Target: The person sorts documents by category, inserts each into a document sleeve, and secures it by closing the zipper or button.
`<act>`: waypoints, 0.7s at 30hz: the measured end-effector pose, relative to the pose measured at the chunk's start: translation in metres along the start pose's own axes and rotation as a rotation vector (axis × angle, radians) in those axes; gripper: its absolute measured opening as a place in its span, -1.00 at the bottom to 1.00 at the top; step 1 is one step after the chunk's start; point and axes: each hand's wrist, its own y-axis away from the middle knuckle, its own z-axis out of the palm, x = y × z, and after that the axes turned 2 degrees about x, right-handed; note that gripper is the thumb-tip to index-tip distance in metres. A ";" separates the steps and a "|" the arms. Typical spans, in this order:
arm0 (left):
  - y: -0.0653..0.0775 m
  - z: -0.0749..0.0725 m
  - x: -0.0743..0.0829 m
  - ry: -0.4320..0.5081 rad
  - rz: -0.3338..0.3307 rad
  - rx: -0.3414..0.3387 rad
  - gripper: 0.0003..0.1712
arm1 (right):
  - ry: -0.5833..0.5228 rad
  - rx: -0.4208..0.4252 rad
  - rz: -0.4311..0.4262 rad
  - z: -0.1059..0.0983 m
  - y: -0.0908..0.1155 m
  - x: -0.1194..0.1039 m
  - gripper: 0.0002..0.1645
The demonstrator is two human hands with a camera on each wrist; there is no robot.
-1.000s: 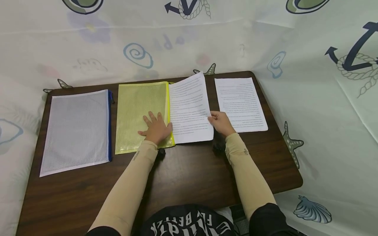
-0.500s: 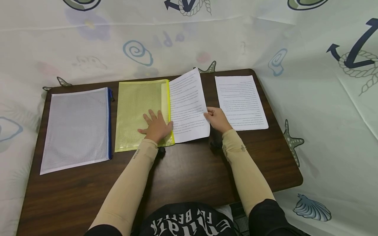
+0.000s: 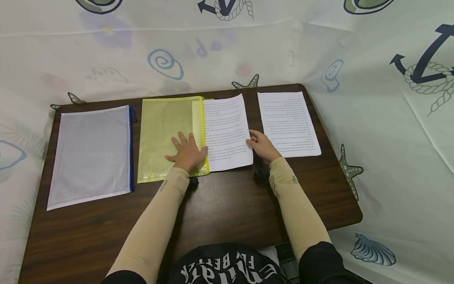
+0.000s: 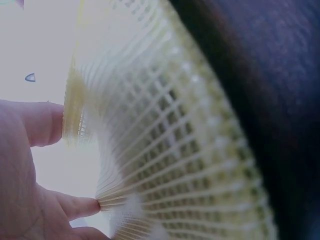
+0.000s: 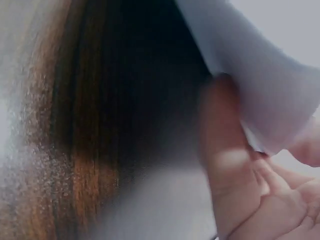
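Observation:
My left hand (image 3: 188, 154) lies with spread fingers on a yellow mesh zipper pouch (image 3: 164, 126), its thumb by the bright yellow zipper edge. Out of that edge sticks a printed sheet of paper (image 3: 227, 132), its left part inside the pouch and showing pale through the mesh. My right hand (image 3: 263, 146) pinches the sheet's right edge between thumb and fingers. In the right wrist view the paper (image 5: 270, 95) bends up off the table between thumb and fingers. The left wrist view shows the pouch mesh (image 4: 165, 130) close up, with fingertips touching it.
A white mesh pouch (image 3: 92, 154) with a blue zipper lies at the left of the dark wooden table (image 3: 227, 213). Another printed sheet (image 3: 290, 124) lies at the right, just beyond my right hand. A patterned white cloth (image 3: 276, 43) hangs behind the table.
The right hand has moved slightly left with the sheet, so more of it sits inside the yellow pouch. The sheet's raised far corner has come down. The left hand stays in place.

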 end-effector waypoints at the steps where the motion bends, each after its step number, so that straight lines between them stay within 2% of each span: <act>1: 0.000 0.000 -0.001 0.000 0.001 -0.003 0.03 | -0.021 -0.018 0.005 0.000 0.002 0.000 -0.30; 4: 0.000 0.001 -0.002 0.002 -0.001 -0.002 0.03 | -0.054 -0.040 0.004 0.002 0.004 0.002 -0.24; 13: -0.001 0.001 -0.003 0.000 0.011 -0.011 0.03 | -0.087 0.025 -0.036 0.016 0.000 0.011 -0.27; 21: -0.002 0.002 -0.004 0.002 0.002 0.000 0.02 | -0.095 0.045 0.011 0.020 -0.001 0.016 -0.31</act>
